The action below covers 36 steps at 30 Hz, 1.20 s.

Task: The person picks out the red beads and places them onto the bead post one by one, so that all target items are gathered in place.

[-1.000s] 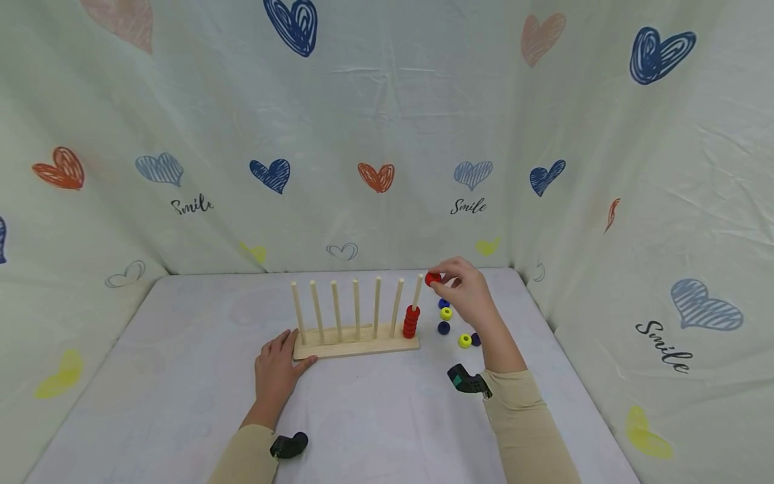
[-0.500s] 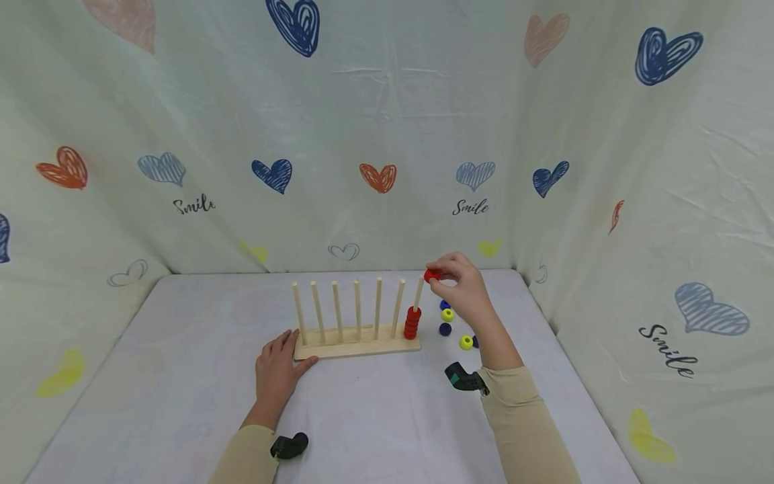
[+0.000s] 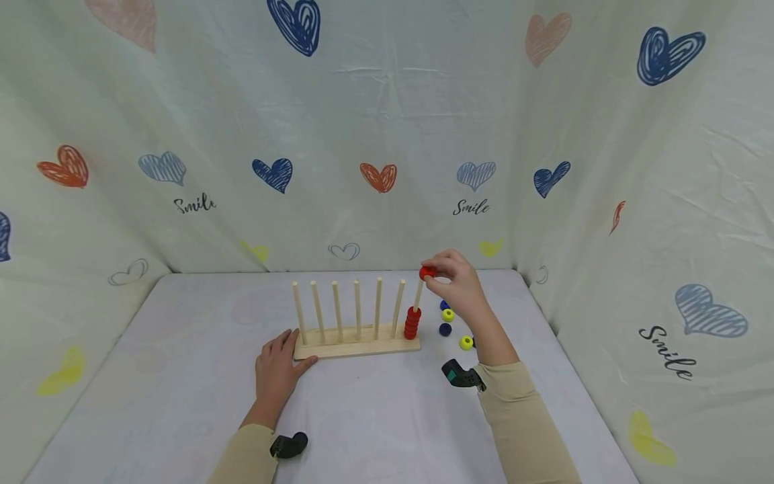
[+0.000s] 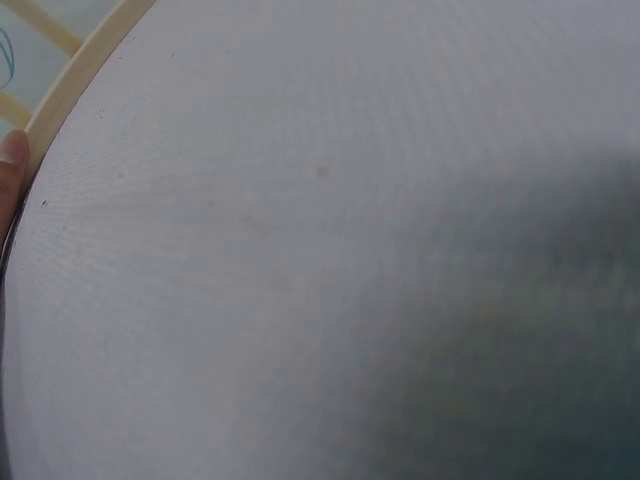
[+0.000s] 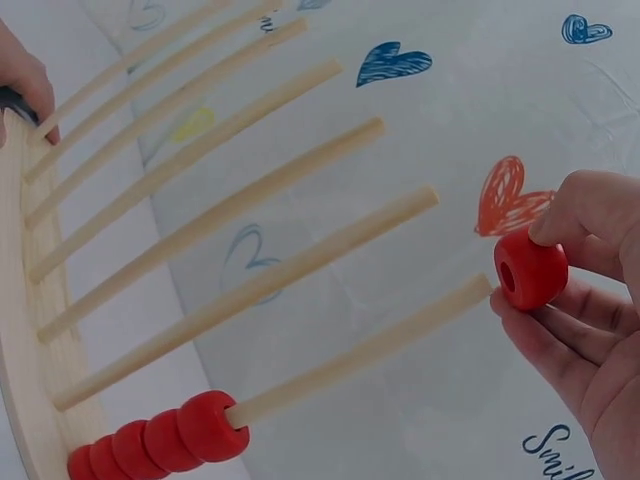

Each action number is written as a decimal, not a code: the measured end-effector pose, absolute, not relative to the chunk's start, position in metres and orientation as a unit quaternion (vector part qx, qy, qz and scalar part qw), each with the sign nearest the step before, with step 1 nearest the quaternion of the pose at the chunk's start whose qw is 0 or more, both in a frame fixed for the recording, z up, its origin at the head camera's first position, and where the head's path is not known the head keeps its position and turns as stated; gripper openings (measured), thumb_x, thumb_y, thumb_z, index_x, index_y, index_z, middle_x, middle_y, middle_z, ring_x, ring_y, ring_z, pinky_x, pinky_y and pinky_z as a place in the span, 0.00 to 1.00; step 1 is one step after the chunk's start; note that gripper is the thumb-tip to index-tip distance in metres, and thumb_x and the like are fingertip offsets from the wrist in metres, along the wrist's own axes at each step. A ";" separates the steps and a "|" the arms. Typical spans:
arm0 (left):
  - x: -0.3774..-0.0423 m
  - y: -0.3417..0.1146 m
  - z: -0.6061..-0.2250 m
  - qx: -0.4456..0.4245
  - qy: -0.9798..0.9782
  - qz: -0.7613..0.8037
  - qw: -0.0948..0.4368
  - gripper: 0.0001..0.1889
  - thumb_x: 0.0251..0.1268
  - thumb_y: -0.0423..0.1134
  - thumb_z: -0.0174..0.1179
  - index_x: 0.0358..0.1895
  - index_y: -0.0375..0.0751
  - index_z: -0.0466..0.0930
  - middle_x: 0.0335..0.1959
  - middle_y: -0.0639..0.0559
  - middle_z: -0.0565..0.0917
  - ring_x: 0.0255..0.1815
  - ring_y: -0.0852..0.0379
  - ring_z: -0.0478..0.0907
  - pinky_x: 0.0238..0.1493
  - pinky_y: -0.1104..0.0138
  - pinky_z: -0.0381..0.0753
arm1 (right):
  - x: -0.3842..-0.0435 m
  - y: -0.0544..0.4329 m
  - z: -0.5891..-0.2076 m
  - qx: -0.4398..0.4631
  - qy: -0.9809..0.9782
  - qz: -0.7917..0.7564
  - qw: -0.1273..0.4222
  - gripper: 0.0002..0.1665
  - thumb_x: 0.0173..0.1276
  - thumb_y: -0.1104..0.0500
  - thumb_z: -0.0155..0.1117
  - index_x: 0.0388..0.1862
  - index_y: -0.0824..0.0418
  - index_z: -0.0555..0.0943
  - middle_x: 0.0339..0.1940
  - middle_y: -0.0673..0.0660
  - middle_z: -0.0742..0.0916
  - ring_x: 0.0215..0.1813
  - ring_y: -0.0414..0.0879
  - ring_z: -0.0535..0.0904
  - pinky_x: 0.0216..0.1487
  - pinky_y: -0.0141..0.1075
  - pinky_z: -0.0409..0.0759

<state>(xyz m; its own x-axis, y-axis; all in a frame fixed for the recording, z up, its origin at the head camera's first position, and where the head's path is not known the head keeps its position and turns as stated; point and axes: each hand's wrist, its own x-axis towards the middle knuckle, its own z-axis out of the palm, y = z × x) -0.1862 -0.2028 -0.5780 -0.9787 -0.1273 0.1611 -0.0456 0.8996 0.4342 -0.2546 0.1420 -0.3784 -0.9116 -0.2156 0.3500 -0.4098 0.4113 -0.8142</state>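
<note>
My right hand [image 3: 459, 286] pinches a round red bead [image 5: 530, 268] between thumb and fingers. In the right wrist view the bead's hole faces the tip of the end peg [image 5: 370, 350], right at it. A stack of several red beads [image 3: 412, 323] sits low on that same peg. The wooden peg stand [image 3: 363, 347] carries a row of several upright pegs, the others bare. At the stand's left end my left hand [image 3: 277, 370] holds the base, thumb along the front edge and fingers at the side. Only a fingertip [image 4: 12, 150] shows in the left wrist view.
Right of the stand lie loose beads: a blue one [image 3: 445, 304], two yellow ones [image 3: 447, 315] and a dark blue one [image 3: 445, 329]. Another dark bead is mostly hidden by the right wrist. A heart-print curtain [image 3: 387, 228] hangs behind the white table [image 3: 375, 417].
My right hand has moved slightly left and up with the red bead, from beside the end peg to over its tip. The left hand and stand stay put.
</note>
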 end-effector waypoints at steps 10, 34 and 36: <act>-0.186 -0.203 -0.578 0.042 -0.970 -0.221 0.095 0.42 0.59 0.55 0.67 0.71 0.35 0.64 0.69 0.34 0.64 0.66 0.33 0.60 0.61 0.40 0.61 | -0.259 0.141 -0.381 0.176 -0.839 0.508 0.081 0.13 0.64 0.69 0.66 0.48 0.66 0.84 0.45 0.56 0.79 0.48 0.49 0.81 0.55 0.38 0.79; -0.186 -0.202 -0.578 0.041 -0.969 -0.219 0.110 0.42 0.58 0.55 0.68 0.70 0.35 0.65 0.68 0.34 0.66 0.65 0.33 0.61 0.60 0.41 0.63 | -0.264 0.140 -0.383 0.170 -0.852 0.491 0.058 0.15 0.63 0.67 0.68 0.50 0.65 0.84 0.46 0.55 0.79 0.49 0.48 0.81 0.53 0.37 0.80; -0.186 -0.202 -0.579 0.041 -0.969 -0.217 0.113 0.42 0.57 0.55 0.68 0.70 0.35 0.65 0.68 0.34 0.66 0.65 0.33 0.62 0.59 0.40 0.64 | -0.264 0.139 -0.384 0.170 -0.854 0.488 0.057 0.15 0.64 0.67 0.68 0.50 0.65 0.84 0.47 0.55 0.79 0.49 0.48 0.80 0.53 0.38 0.80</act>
